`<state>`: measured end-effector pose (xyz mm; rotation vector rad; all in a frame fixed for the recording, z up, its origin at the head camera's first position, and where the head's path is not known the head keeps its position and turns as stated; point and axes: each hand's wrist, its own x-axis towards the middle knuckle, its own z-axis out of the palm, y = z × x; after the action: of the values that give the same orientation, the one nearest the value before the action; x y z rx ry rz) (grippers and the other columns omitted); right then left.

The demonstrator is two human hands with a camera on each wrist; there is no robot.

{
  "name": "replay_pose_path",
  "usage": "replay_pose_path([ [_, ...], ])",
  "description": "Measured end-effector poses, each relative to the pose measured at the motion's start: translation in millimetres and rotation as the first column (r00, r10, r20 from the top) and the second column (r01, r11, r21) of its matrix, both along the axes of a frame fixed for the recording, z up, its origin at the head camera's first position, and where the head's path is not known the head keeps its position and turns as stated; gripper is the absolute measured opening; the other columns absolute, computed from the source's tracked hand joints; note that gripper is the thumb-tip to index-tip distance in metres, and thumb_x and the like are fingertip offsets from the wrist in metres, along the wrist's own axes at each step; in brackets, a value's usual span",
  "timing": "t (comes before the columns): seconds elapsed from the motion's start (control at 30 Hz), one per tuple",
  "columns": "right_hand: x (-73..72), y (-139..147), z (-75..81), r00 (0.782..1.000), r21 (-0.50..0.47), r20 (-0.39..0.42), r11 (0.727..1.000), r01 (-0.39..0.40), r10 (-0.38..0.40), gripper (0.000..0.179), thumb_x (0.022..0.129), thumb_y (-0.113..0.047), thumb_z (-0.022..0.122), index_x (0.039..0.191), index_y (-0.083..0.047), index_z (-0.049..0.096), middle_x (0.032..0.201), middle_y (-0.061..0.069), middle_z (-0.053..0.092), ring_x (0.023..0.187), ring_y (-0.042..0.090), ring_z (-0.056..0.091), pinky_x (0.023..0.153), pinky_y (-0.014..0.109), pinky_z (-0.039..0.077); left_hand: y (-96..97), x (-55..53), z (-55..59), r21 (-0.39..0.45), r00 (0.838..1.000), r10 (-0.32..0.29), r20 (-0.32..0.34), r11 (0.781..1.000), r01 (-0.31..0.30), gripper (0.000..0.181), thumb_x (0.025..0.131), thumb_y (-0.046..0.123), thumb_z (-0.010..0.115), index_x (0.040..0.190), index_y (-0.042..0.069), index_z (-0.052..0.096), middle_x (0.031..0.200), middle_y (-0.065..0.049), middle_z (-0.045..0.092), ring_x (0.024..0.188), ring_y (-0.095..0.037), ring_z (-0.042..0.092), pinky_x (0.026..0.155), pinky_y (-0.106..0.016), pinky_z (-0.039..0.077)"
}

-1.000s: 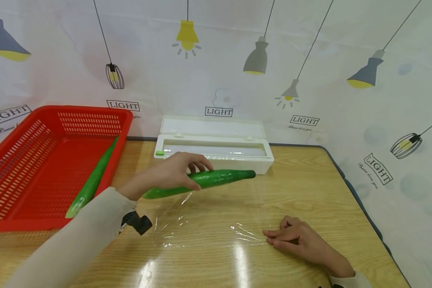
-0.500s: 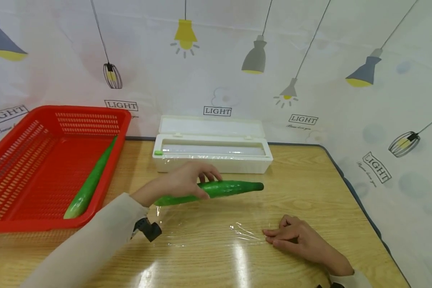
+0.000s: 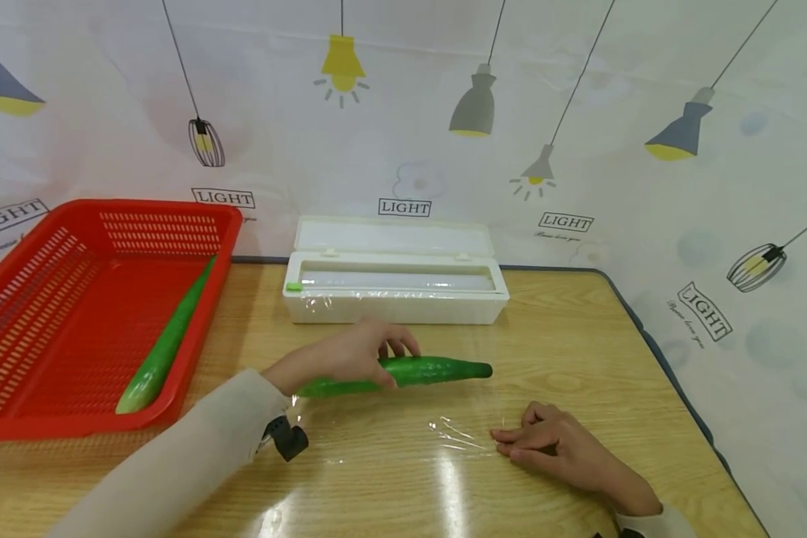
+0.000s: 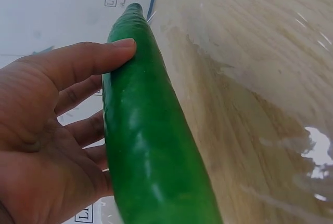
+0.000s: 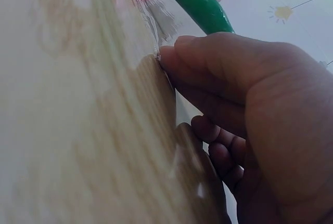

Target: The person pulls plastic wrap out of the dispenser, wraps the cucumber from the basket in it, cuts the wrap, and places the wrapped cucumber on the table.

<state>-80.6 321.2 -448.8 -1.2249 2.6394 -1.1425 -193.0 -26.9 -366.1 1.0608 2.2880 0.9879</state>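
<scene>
My left hand [image 3: 359, 355] grips a green cucumber [image 3: 437, 370] round its middle, the dark end toward the right. In the left wrist view the thumb lies along one side of the cucumber [image 4: 151, 130] and the fingers go behind it. Clear plastic wrap [image 3: 457, 435] runs from the white box toward the front, under the cucumber. Whether the cucumber touches the wrap is hard to tell. At the wrap's front right corner my right hand [image 3: 565, 452] pinches the film between thumb and forefinger, as the right wrist view also shows with the hand [image 5: 281, 109] close up.
A white cling film dispenser [image 3: 397, 308] stands at the back with its lid raised and a roll inside. On the left, a red plastic basket [image 3: 229, 246] holds another cucumber [image 3: 164, 355]. A printed backdrop [image 3: 578, 75] rises behind the wooden table [image 3: 578, 351].
My left hand has lowered the cucumber toward the front and slightly right, away from the dispenser. My right hand stays at the film's corner.
</scene>
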Motion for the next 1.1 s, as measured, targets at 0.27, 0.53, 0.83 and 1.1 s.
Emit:
replay_pose_path([
  [0.27, -0.9, 0, -2.4, 0.999, -0.039, -0.03, 0.999, -0.029, 0.028, 0.029, 0.083, -0.001, 0.071, 0.111, -0.012, 0.073, 0.114, 0.003, 0.067, 0.078, 0.004, 0.045, 0.064, 0.018, 0.036, 2.6, 4.0, -3.3, -0.031, 1.0, 0.009, 0.017, 0.999, -0.008, 0.047, 0.074, 0.007, 0.082, 0.116, 0.018, 0.064, 0.11, -0.003, 0.064, 0.096, -0.02, 0.058, 0.083, -0.034, 0.048],
  [0.53, -2.0, 1, -4.5, 0.999, -0.042, -0.033, 0.998, -0.037, 0.036, 0.03, 0.083, -0.001, 0.071, 0.11, -0.011, 0.073, 0.114, 0.005, 0.067, 0.078, 0.004, 0.045, 0.064, 0.017, 0.036, 6.0, 9.5, -6.9, -0.018, 0.998, -0.024, 0.066, 1.0, 0.025, 0.046, 0.074, 0.004, 0.081, 0.115, 0.017, 0.064, 0.107, -0.004, 0.065, 0.09, -0.021, 0.059, 0.081, -0.034, 0.048],
  [0.83, -1.8, 0, -5.4, 0.999, -0.043, -0.026, 0.999, -0.027, 0.026, 0.03, 0.081, 0.001, 0.072, 0.109, -0.01, 0.073, 0.112, 0.006, 0.068, 0.077, 0.005, 0.045, 0.064, 0.017, 0.036, 9.7, 14.3, -10.2, -0.03, 0.997, -0.03, 0.066, 0.999, 0.032, 0.045, 0.074, 0.005, 0.081, 0.114, 0.017, 0.064, 0.106, -0.004, 0.064, 0.09, -0.019, 0.058, 0.08, -0.033, 0.048],
  [1.1, -1.3, -4, -1.3, 0.998, -0.077, -0.057, 0.996, -0.037, 0.033, 0.033, 0.078, 0.006, 0.073, 0.107, -0.008, 0.074, 0.107, 0.01, 0.069, 0.075, 0.005, 0.044, 0.063, 0.015, 0.034, 8.7, 16.7, -14.4, -0.046, 0.997, -0.045, 0.06, 0.998, 0.048, 0.046, 0.072, 0.005, 0.082, 0.113, 0.015, 0.065, 0.103, -0.004, 0.065, 0.088, -0.019, 0.059, 0.079, -0.032, 0.048],
])
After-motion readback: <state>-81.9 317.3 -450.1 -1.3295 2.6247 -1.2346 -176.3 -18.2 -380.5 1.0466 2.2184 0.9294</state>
